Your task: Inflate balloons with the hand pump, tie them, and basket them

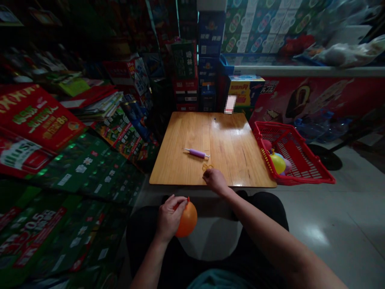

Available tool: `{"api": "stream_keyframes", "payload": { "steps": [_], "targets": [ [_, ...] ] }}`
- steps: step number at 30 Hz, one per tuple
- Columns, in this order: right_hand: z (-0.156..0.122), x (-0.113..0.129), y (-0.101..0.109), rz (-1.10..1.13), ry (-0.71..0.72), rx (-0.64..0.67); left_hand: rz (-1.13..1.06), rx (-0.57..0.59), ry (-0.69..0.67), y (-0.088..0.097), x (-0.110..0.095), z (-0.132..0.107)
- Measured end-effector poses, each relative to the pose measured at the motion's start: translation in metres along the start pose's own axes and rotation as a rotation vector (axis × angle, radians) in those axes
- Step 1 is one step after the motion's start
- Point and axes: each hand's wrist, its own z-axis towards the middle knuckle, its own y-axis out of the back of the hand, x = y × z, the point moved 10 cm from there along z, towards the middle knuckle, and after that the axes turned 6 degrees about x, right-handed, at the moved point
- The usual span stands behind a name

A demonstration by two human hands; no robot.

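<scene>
My left hand [169, 216] is closed around an inflated orange balloon [187, 220], pinching its neck, low over my lap. My right hand [214, 180] rests at the near edge of the small wooden table [234, 140], fingers curled down onto a small heap of rubber bands [207, 167]. Whether they grip one is hidden. A purple hand pump [197, 153] lies on the table just beyond the bands.
A red wire basket [296, 160] holding several inflated balloons [278, 162] stands at the table's right edge. Stacked boxes and printed cartons crowd the left side and the back. Bare tiled floor lies to the right.
</scene>
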Motion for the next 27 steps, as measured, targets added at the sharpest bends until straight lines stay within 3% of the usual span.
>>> {"api": "stream_keyframes", "payload": {
  "steps": [4, 8, 11, 16, 20, 27],
  "targets": [
    [0.03, -0.024, 0.002, -0.106, -0.076, -0.025, -0.079, -0.013, 0.067, 0.002, 0.01, 0.003],
    [0.04, -0.029, -0.01, -0.128, -0.081, 0.003, -0.162, -0.019, 0.1, 0.002, 0.015, 0.004],
    [0.043, -0.029, -0.011, -0.08, -0.08, 0.013, -0.238, -0.008, 0.132, -0.002, 0.017, 0.004],
    [0.045, -0.029, 0.006, 0.137, -0.093, 0.035, -0.361, -0.024, 0.176, -0.006, 0.018, 0.003],
    [0.026, -0.012, 0.007, 0.404, -0.036, 0.157, -0.462, -0.021, 0.166, -0.01, 0.01, 0.009],
    [-0.038, 0.043, -0.003, 0.878, 0.095, 0.392, -0.662, 0.03, 0.084, -0.022, -0.024, 0.018]
  ]
}}
